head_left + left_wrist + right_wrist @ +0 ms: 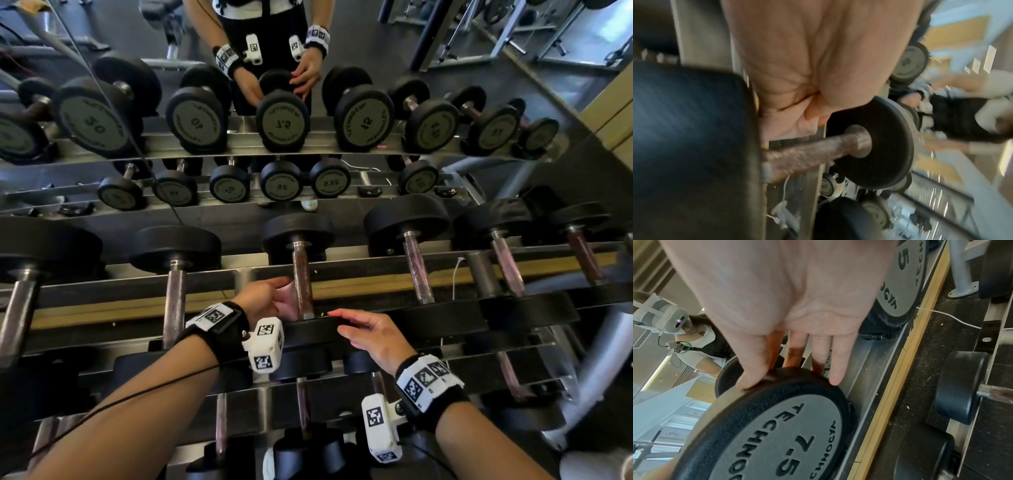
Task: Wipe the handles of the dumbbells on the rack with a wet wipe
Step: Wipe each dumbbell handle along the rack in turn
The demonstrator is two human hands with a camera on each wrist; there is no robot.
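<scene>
The 7.5 dumbbell lies on the top tier of the rack with its brownish knurled handle (303,284) (807,154) pointing away from me. Its far head (298,233) (879,146) is black. My left hand (279,294) (807,65) sits just left of the handle, fingers curled round a pale pinkish wad that looks like the wet wipe (287,298) (801,128), close against the bar. My right hand (346,322) (787,296) rests flat on the rim of the near head (308,332) (777,434), thumb and straight fingers on it.
Other dumbbells lie on both sides, one to the left (174,291) and one to the right (418,270). A lower tier (301,404) holds more dumbbells below my wrists. A mirror (274,85) behind the rack reflects it and me. A white cable (455,274) hangs at the right.
</scene>
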